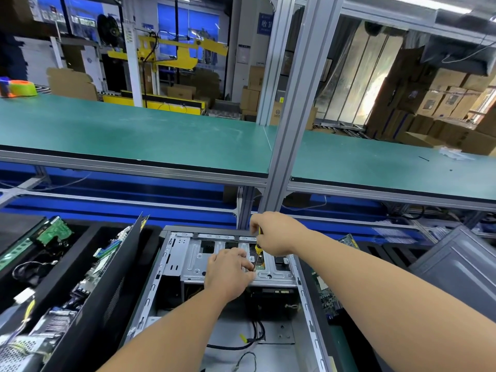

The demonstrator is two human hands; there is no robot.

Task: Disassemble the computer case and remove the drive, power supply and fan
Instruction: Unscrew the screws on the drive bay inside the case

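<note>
yellow screwdriver (pixel 258 253) upright, right hand (pixel 273 232) above

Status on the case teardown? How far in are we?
Done: side panel is off the computer case and the lower bay looks stripped, with only loose cables left.
In hand: right hand holds a screwdriver upright on the drive cage; left hand steadies its tip.
Left: the cage stays mounted, and a dark unit sits under it. No fan or power supply clearly visible.
</note>
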